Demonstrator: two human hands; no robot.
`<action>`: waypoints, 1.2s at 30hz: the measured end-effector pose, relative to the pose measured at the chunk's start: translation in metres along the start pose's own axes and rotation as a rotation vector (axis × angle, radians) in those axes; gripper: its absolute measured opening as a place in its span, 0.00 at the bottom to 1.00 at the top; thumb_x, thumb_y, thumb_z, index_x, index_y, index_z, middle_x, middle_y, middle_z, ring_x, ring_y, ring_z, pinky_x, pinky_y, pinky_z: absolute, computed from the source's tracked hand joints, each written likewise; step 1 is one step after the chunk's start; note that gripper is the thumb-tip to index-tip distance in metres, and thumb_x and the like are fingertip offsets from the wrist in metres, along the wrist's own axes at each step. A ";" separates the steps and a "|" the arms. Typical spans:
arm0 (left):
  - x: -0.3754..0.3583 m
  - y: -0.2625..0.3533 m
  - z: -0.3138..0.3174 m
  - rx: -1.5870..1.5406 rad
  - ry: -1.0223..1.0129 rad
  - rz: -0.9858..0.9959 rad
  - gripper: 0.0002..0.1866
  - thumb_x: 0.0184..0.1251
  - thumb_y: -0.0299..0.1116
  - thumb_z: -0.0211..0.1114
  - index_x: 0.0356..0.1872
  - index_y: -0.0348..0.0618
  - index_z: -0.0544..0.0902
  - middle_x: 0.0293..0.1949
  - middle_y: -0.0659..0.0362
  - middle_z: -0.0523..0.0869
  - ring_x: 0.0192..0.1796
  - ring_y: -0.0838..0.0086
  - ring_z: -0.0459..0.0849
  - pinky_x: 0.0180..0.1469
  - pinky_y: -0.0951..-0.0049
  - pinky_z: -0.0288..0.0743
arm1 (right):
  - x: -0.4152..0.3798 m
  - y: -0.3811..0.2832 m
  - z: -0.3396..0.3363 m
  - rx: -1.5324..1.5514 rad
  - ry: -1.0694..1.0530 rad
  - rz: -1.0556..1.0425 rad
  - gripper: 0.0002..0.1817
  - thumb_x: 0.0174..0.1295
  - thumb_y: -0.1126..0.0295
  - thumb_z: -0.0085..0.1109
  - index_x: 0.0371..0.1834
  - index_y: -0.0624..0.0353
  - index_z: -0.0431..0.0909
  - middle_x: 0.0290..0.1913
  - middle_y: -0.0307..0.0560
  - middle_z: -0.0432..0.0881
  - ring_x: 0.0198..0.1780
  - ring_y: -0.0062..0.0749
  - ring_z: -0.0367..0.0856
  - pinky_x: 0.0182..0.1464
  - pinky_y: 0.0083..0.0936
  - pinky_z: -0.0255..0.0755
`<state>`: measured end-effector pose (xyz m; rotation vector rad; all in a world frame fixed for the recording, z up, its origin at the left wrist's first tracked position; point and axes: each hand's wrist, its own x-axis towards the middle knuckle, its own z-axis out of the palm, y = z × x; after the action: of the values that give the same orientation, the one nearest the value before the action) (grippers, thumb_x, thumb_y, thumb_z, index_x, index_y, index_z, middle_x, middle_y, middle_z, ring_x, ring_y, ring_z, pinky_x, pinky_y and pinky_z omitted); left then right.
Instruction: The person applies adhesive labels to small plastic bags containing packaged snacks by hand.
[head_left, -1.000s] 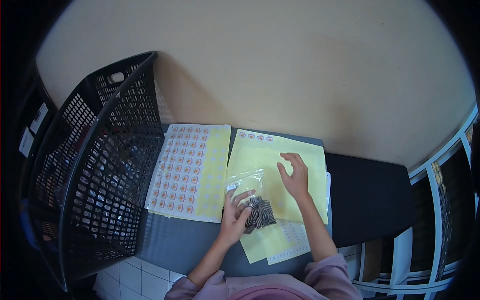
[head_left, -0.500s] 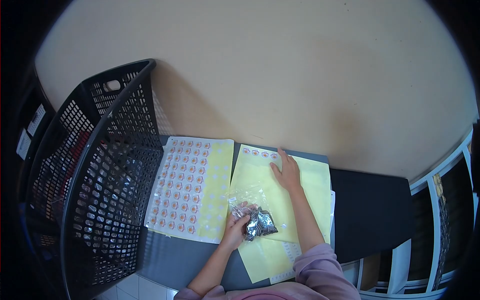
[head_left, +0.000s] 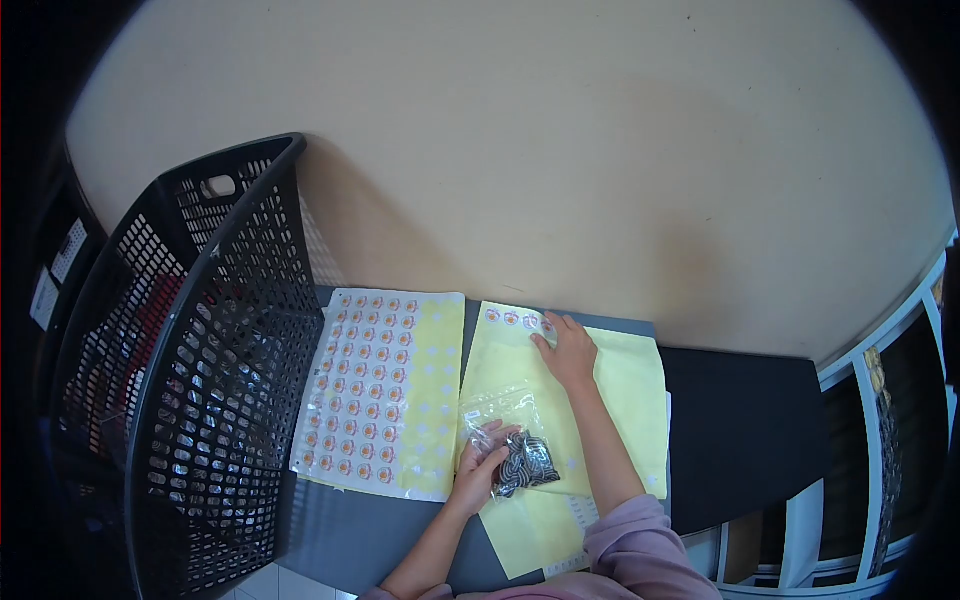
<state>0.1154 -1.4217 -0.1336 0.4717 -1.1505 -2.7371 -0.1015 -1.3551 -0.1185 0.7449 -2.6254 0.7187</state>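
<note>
Bag (head_left: 527, 463) with dark striped contents was over the lower part of the yellow sheet (head_left: 625, 400), its side clamped between thumb and fingers of the left hand (head_left: 478, 475). The right hand (head_left: 572, 355) had its thumb apart from the fingers, whose tips were at the short row of stickers (head_left: 511, 319); if they pinched one, I could not tell. In my opinion, uneven pulling could fold a sticker, and the loose plastic could wrinkle because only one side was held.

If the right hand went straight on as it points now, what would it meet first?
The right hand would probably meet the round stickers first; its fingertips look beside them, though depth is unclear.
</note>
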 end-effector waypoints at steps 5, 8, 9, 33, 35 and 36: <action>0.002 -0.003 -0.003 0.002 -0.020 0.019 0.23 0.61 0.19 0.47 0.58 0.38 0.57 0.55 0.50 0.70 0.54 0.69 0.72 0.54 0.72 0.69 | 0.011 -0.004 -0.001 -0.013 -0.054 0.079 0.19 0.45 0.60 0.62 0.42 0.53 0.76 0.41 0.43 0.79 0.41 0.39 0.78 0.40 0.34 0.72; 0.001 0.000 -0.002 0.000 -0.012 -0.017 0.23 0.61 0.19 0.47 0.59 0.39 0.56 0.55 0.49 0.69 0.55 0.66 0.71 0.55 0.70 0.68 | 0.010 -0.008 -0.003 -0.018 -0.056 0.110 0.15 0.45 0.61 0.62 0.36 0.54 0.77 0.37 0.41 0.80 0.36 0.39 0.79 0.37 0.34 0.73; 0.000 0.002 -0.001 0.009 0.001 -0.048 0.24 0.61 0.19 0.47 0.59 0.39 0.56 0.56 0.48 0.69 0.57 0.63 0.70 0.56 0.67 0.67 | 0.010 -0.008 -0.002 -0.019 -0.055 0.109 0.15 0.45 0.61 0.62 0.36 0.54 0.77 0.37 0.41 0.80 0.36 0.39 0.79 0.37 0.34 0.73; -0.002 0.006 0.003 0.044 0.047 -0.122 0.27 0.63 0.21 0.45 0.61 0.49 0.49 0.55 0.49 0.70 0.54 0.64 0.73 0.50 0.67 0.73 | 0.011 0.005 0.010 0.090 0.052 0.112 0.07 0.45 0.65 0.63 0.23 0.56 0.81 0.29 0.42 0.79 0.36 0.38 0.76 0.39 0.30 0.70; -0.001 0.004 0.001 0.018 0.040 -0.115 0.26 0.63 0.21 0.46 0.60 0.47 0.49 0.54 0.48 0.70 0.53 0.65 0.73 0.50 0.69 0.73 | 0.008 0.006 0.014 0.166 0.105 0.105 0.06 0.45 0.67 0.62 0.22 0.57 0.81 0.28 0.43 0.78 0.36 0.38 0.74 0.40 0.29 0.69; -0.001 0.004 0.001 -0.005 0.033 -0.112 0.26 0.62 0.21 0.47 0.60 0.46 0.49 0.54 0.46 0.70 0.53 0.66 0.73 0.50 0.70 0.73 | 0.007 0.006 0.015 0.165 0.107 0.105 0.06 0.45 0.67 0.62 0.22 0.57 0.81 0.28 0.43 0.78 0.36 0.38 0.74 0.40 0.29 0.69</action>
<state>0.1163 -1.4238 -0.1302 0.5957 -1.1418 -2.8137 -0.1132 -1.3617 -0.1295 0.5972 -2.5461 0.9871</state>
